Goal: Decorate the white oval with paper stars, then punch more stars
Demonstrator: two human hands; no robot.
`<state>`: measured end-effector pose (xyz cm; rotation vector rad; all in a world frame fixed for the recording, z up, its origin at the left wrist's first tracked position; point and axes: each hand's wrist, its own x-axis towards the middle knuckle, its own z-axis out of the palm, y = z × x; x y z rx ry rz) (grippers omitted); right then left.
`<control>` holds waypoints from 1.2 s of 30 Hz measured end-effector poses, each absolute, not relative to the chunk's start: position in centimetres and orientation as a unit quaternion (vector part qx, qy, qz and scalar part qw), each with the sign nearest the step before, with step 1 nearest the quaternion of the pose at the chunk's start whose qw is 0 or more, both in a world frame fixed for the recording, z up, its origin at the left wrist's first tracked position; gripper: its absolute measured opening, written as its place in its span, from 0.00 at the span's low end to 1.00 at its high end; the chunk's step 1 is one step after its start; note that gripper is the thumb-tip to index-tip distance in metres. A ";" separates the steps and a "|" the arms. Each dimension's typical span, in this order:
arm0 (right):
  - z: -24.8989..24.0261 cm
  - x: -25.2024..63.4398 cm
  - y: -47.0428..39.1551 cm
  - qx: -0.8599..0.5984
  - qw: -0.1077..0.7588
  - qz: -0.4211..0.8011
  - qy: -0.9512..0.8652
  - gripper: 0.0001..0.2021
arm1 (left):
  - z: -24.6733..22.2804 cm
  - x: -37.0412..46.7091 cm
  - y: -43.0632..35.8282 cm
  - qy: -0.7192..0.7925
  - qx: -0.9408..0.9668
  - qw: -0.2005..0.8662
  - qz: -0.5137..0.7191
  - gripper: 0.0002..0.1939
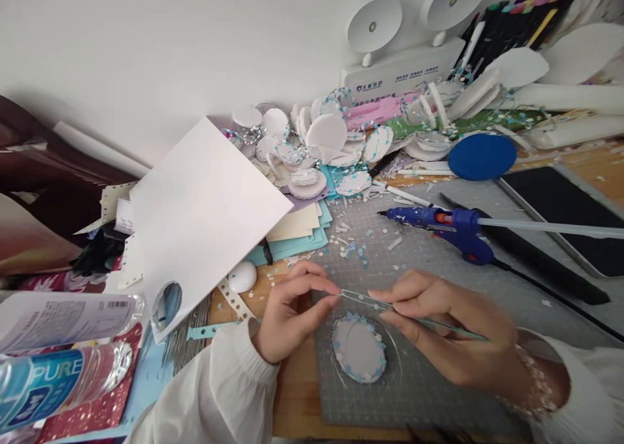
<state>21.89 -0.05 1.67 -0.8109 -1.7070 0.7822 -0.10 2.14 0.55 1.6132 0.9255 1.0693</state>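
Note:
Above the front of the grey cutting mat, my left hand (pixel 302 311) pinches the left end of a thin pale strand between thumb and index finger. My right hand (pixel 439 320) is closed on light-blue tweezers (pixel 446 327), whose tips lie near the same strand, right of my left fingertips. Just below the hands, a white oval disc (pixel 359 348) edged with small blue and white flowers lies flat on the mat. Thin clear loops of thread or wire curve around this disc. Small loose flowers (pixel 358 252) are scattered on the mat behind the hands.
A blue glue gun (pixel 439 223) lies at the back right, beside a black tool (pixel 546 262) and a dark tablet (pixel 565 210). White discs (pixel 326 132) are piled along the wall. A large white board (pixel 205 216) and a water bottle (pixel 63 379) are on the left.

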 end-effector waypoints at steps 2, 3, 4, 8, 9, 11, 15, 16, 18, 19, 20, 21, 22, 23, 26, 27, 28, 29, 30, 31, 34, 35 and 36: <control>1.7 22.0 -0.1 -0.345 0.523 0.327 -0.707 0.16 | 0.6 -0.1 2.1 0.379 0.665 0.475 0.434 0.03; 1.6 22.0 -0.1 -0.346 0.523 0.326 -0.707 0.15 | 0.6 -0.1 2.1 0.380 0.667 0.474 0.431 0.03; 1.6 22.1 -0.1 -0.347 0.523 0.326 -0.707 0.15 | 0.7 -0.2 2.1 0.382 0.667 0.474 0.429 0.04; 1.6 22.2 -0.2 -0.359 0.535 0.330 -0.691 0.13 | 0.7 -0.3 2.0 0.390 0.673 0.465 0.422 0.05; 1.6 22.2 -0.1 -0.365 0.539 0.333 -0.682 0.13 | 0.7 -0.3 2.0 0.392 0.676 0.461 0.422 0.05; 1.6 22.2 -0.1 -0.375 0.540 0.343 -0.671 0.13 | 0.7 -0.3 2.0 0.392 0.681 0.452 0.423 0.05; 1.5 21.9 0.1 -0.374 0.521 0.372 -0.671 0.11 | 0.7 -0.2 2.0 0.386 0.697 0.430 0.424 0.06; 1.5 21.8 0.2 -0.373 0.518 0.379 -0.671 0.11 | 0.7 -0.1 2.0 0.383 0.702 0.425 0.424 0.06; 1.5 21.8 0.2 -0.372 0.516 0.389 -0.666 0.11 | 0.7 -0.1 2.0 0.379 0.709 0.420 0.421 0.06; 1.5 21.8 0.1 -0.371 0.515 0.393 -0.665 0.10 | 0.7 -0.1 2.0 0.378 0.711 0.419 0.420 0.06; 1.6 21.8 0.1 -0.371 0.514 0.395 -0.665 0.10 | 0.7 0.0 2.0 0.377 0.713 0.417 0.419 0.06; 1.7 21.8 0.1 -0.371 0.511 0.398 -0.665 0.10 | 0.6 0.0 2.0 0.376 0.714 0.416 0.419 0.06; 1.7 21.8 0.1 -0.372 0.508 0.401 -0.665 0.10 | 0.6 0.0 2.0 0.376 0.714 0.415 0.420 0.07; 1.8 21.8 0.0 -0.372 0.507 0.402 -0.666 0.10 | 0.6 0.0 2.0 0.376 0.714 0.415 0.421 0.07; 2.0 21.9 0.0 -0.376 0.504 0.408 -0.662 0.09 | 0.6 0.0 2.0 0.377 0.713 0.413 0.423 0.07; 2.0 21.8 0.0 -0.377 0.504 0.410 -0.660 0.09 | 0.6 -0.1 2.1 0.377 0.713 0.413 0.424 0.07; 2.0 21.8 0.0 -0.378 0.504 0.413 -0.658 0.09 | 0.6 -0.1 2.1 0.377 0.713 0.412 0.424 0.07; 1.9 21.8 0.1 -0.380 0.503 0.415 -0.656 0.09 | 0.6 -0.1 2.1 0.377 0.713 0.412 0.424 0.07; 1.9 21.8 0.1 -0.382 0.503 0.416 -0.654 0.09 | 0.7 -0.1 2.1 0.377 0.714 0.412 0.423 0.07; 1.9 21.8 0.1 -0.383 0.503 0.417 -0.653 0.08 | 0.7 -0.1 2.1 0.376 0.714 0.412 0.423 0.07; 1.8 21.8 0.2 -0.387 0.500 0.418 -0.652 0.08 | 0.7 -0.1 2.0 0.374 0.714 0.413 0.423 0.07; 1.8 21.8 0.2 -0.386 0.500 0.418 -0.653 0.08 | 0.7 -0.1 2.0 0.373 0.714 0.415 0.424 0.07; 1.8 21.8 0.2 -0.384 0.500 0.418 -0.654 0.09 | 0.7 -0.1 2.0 0.372 0.713 0.416 0.424 0.07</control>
